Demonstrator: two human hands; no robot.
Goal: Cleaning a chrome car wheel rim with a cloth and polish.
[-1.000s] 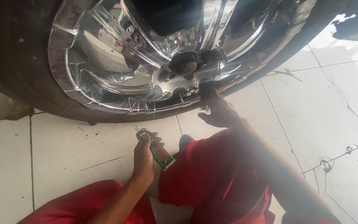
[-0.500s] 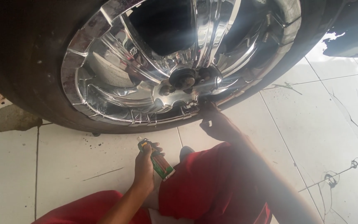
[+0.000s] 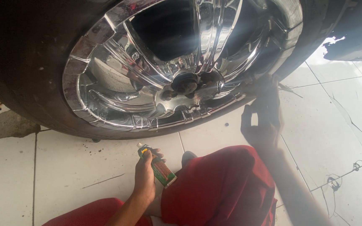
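1 chrome wheel (image 3: pixel 156 79), 1 small green bottle (image 3: pixel 159 168), 2 hands: left hand (image 3: pixel 145 178), right hand (image 3: pixel 261 119)

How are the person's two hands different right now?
The left hand is low over the white floor tiles, while the right hand reaches up to the shiny chrome wheel. The left hand grips a small green tube; the right hand seems to hold nothing, though it is too blurred to be sure. The left hand looks sharp, the right hand dark and smeared. Both are bare.
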